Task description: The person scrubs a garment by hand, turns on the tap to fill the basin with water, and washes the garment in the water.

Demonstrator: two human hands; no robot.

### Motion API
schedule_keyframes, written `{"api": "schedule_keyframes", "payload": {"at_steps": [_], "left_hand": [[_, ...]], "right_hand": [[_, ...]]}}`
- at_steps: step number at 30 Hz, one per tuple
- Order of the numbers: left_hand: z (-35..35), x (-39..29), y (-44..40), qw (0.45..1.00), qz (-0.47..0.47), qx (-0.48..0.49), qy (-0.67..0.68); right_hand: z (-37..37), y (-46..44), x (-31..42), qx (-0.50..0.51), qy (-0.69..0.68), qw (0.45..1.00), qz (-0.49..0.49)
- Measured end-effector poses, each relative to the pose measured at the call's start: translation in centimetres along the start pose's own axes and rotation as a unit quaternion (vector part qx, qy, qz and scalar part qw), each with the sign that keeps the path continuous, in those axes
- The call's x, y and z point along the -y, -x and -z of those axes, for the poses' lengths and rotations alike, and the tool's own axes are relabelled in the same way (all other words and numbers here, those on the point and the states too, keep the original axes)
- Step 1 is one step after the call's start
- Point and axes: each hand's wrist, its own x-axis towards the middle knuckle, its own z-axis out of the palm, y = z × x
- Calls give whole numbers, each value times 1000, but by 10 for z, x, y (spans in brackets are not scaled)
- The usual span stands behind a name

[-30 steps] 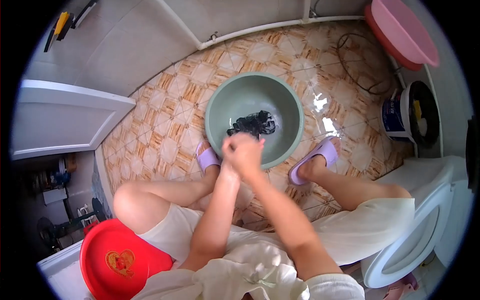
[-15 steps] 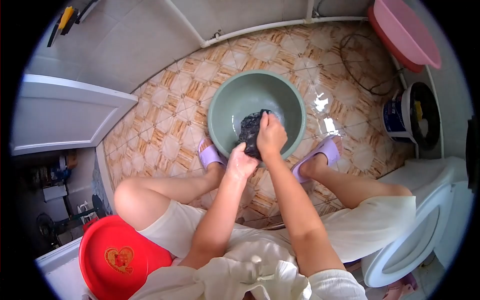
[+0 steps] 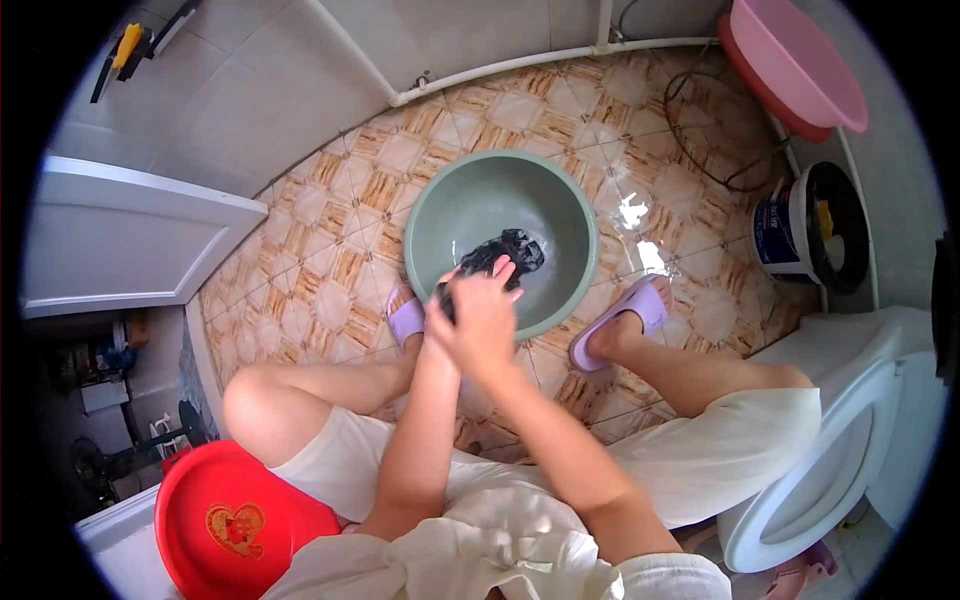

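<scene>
A wet, crumpled black cloth [image 3: 508, 250] hangs over the near side of a grey-green basin [image 3: 590, 235], with its far end lying inside. Its near end is bunched between my two hands. My left hand [image 3: 440, 325] is closed on this bunched part and lies mostly behind the other hand. My right hand [image 3: 482, 315] is pressed over the cloth from the right, its fingers curved round it and the fingertips partly apart. Both hands are at the near left rim, and some blur softens their outline.
On the left are a red basin [image 3: 190, 520] and a white door panel [image 3: 150, 230]. At the right stand a white toilet [image 3: 740, 540], a bucket [image 3: 780, 240] and a pink basin [image 3: 800, 70]. A hose [image 3: 680, 140] lies on the tiled floor [image 3: 330, 210]. My feet in purple slippers [image 3: 600, 345] flank the basin.
My hands have moved toward me and left, over the near rim. My right hand has shifted down the cloth, and the cloth's far end now spreads out in the basin.
</scene>
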Motion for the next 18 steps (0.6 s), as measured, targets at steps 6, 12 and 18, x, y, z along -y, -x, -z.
{"api": "schedule_keyframes", "payload": {"at_steps": [6, 12, 18], "left_hand": [[6, 1, -5, 958, 56, -278, -42], [-1, -2, -3, 997, 44, -61, 4], [0, 1, -8, 962, 40, -267, -35]], "right_hand": [[-30, -28, -69, 50, -30, 934, -352], [-40, 18, -10, 7, 46, 998, -51], [-26, -22, -62, -44, -43, 972, -228]]}}
